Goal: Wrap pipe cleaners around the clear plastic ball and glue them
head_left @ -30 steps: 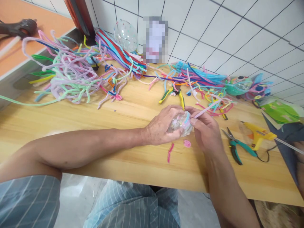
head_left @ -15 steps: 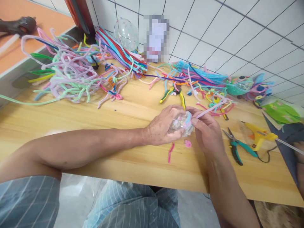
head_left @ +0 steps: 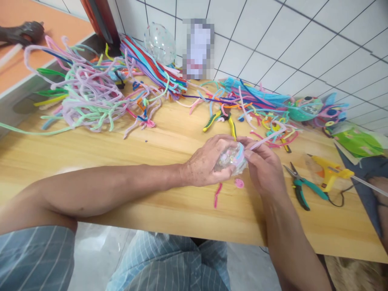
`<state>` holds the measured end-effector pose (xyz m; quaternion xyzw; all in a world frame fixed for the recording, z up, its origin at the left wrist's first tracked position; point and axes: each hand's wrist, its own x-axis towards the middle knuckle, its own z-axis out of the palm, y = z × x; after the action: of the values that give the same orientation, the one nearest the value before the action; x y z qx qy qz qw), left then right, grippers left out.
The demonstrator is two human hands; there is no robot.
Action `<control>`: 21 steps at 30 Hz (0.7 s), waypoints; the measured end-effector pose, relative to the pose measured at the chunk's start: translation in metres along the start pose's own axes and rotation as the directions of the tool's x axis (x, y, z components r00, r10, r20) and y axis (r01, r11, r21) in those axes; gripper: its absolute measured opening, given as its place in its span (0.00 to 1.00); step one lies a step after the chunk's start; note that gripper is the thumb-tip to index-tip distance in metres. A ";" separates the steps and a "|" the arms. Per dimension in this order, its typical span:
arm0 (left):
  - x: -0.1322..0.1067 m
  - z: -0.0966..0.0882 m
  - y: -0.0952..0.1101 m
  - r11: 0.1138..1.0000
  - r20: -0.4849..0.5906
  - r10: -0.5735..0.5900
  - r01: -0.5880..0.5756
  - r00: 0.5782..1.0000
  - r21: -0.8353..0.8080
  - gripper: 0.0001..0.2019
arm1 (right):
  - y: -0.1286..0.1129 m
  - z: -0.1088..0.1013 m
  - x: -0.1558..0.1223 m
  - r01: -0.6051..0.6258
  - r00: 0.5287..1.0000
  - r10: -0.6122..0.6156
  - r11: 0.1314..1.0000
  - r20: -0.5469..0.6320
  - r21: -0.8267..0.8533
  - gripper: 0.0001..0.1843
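My left hand (head_left: pixel 206 161) cups a small clear ball (head_left: pixel 229 158) with coloured bits inside, just above the wooden table (head_left: pixel 121 145). My right hand (head_left: pixel 264 169) presses against the ball's right side and pinches a pale pink pipe cleaner (head_left: pixel 266 138) that runs up and to the right from the ball. A blue strand curves over the ball's top. Directly below the ball lie a short pink pipe cleaner piece (head_left: pixel 217 195) and a small pink coil (head_left: pixel 239 183).
Heaps of coloured pipe cleaners (head_left: pixel 91 97) cover the table's back. Yellow-handled pliers (head_left: pixel 222 119) lie behind my hands, teal-handled pliers (head_left: pixel 298 187) and a yellow glue gun (head_left: pixel 329 171) to the right. A larger clear ball (head_left: pixel 160 42) sits by the tiled wall.
Hardly anything differs. My right hand's fingers shifted slightly against the ball and the pink pipe cleaner; the view drifted a little.
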<state>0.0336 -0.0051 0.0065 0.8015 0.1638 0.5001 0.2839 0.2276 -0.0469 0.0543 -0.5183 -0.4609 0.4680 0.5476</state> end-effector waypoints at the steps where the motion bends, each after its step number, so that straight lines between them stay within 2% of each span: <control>1: 0.000 0.000 0.000 1.000 -0.002 0.001 -0.001 1.000 0.000 0.26 | 0.000 0.000 0.000 -0.004 1.000 0.004 1.000 0.003 0.003 0.03; 7: -0.001 0.000 0.001 1.000 -0.003 0.005 -0.005 1.000 0.011 0.27 | 0.001 -0.001 0.001 -0.018 1.000 0.018 1.000 0.001 0.006 0.02; 21: 0.000 -0.002 0.001 0.999 0.009 0.038 -0.038 0.999 0.008 0.27 | 0.001 -0.001 0.001 -0.041 0.999 0.041 0.999 0.003 0.016 0.07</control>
<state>0.0315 -0.0053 0.0076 0.8080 0.1493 0.5011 0.2716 0.2284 -0.0456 0.0529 -0.5227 -0.4473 0.4833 0.5415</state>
